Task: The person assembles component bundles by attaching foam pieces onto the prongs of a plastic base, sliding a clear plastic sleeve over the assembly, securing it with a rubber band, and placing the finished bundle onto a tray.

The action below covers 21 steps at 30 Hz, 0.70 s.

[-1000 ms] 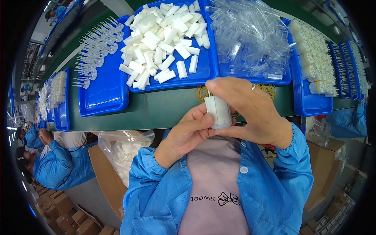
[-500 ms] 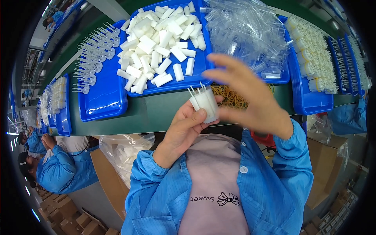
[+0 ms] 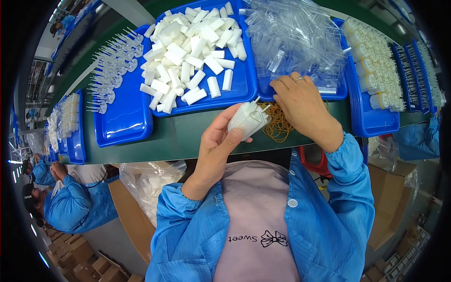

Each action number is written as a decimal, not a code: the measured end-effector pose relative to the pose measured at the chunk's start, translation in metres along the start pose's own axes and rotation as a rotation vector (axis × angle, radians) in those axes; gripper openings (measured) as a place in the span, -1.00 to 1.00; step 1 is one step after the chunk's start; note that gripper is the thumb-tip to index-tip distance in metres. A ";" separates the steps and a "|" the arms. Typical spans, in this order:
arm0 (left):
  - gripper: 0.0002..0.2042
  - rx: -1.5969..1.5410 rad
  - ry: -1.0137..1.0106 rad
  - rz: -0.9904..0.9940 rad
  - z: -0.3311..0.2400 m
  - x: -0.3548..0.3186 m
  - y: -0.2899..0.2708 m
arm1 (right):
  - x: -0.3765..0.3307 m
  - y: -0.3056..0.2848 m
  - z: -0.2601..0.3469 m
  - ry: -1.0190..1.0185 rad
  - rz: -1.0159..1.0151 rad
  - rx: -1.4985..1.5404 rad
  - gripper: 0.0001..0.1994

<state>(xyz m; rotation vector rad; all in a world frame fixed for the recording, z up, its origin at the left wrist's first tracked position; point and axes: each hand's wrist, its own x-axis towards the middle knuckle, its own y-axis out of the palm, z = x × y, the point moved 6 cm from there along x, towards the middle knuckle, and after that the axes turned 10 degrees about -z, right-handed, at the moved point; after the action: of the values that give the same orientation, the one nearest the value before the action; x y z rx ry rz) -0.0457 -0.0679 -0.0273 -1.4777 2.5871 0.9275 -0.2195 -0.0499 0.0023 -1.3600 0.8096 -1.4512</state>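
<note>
My left hand (image 3: pixel 217 146) is closed round a small bundle of white foam block and clear plastic pieces (image 3: pixel 246 123), held tilted above the table's near edge. Thin pale prongs stick out of its upper right end, and the thumb presses on its near side. My right hand (image 3: pixel 303 105) is at the near rim of the blue tray of clear plastic pieces (image 3: pixel 296 37), its fingers loosely bent and a little apart. Nothing shows in it; the thumb is mostly hidden. Beneath that hand lies a heap of yellow-brown rubber bands (image 3: pixel 278 124) on the green table (image 3: pixel 188 136).
A blue tray (image 3: pixel 239 89) holds many white foam blocks. To its left another blue tray (image 3: pixel 123 127) carries rows of clear pronged parts. Stacked trays of finished-looking bundles (image 3: pixel 371 70) stand at right. Below the table are a plastic bag (image 3: pixel 150 183) and cartons; co-workers sit at left.
My right hand has left the bundle and moved up and right to the plastic pieces' tray rim. In my left hand the bundle has turned, its prongs now leaning right.
</note>
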 end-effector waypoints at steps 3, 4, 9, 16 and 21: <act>-0.45 0.077 0.096 -0.008 -0.001 -0.002 0.001 | 0.000 -0.003 -0.008 -0.027 -0.028 0.124 -0.87; -0.41 0.139 0.175 -0.020 -0.004 -0.003 0.001 | 0.001 -0.005 -0.012 -0.025 -0.029 0.121 -0.87; -0.50 0.075 0.202 -0.021 -0.009 -0.006 -0.006 | 0.005 -0.029 -0.009 -0.046 -0.158 0.333 -0.83; -0.51 0.239 0.404 -0.016 -0.017 -0.009 -0.004 | -0.002 -0.070 0.009 0.383 -0.411 1.215 -0.78; -0.53 0.318 0.552 -0.043 -0.024 -0.015 0.000 | -0.007 -0.067 0.020 0.357 -0.442 1.116 -0.72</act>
<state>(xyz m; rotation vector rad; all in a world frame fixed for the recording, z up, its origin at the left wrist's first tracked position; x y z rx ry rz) -0.0313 -0.0679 -0.0029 -1.8811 2.8453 0.0824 -0.2135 -0.0190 0.0654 -0.4146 -0.1874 -2.0470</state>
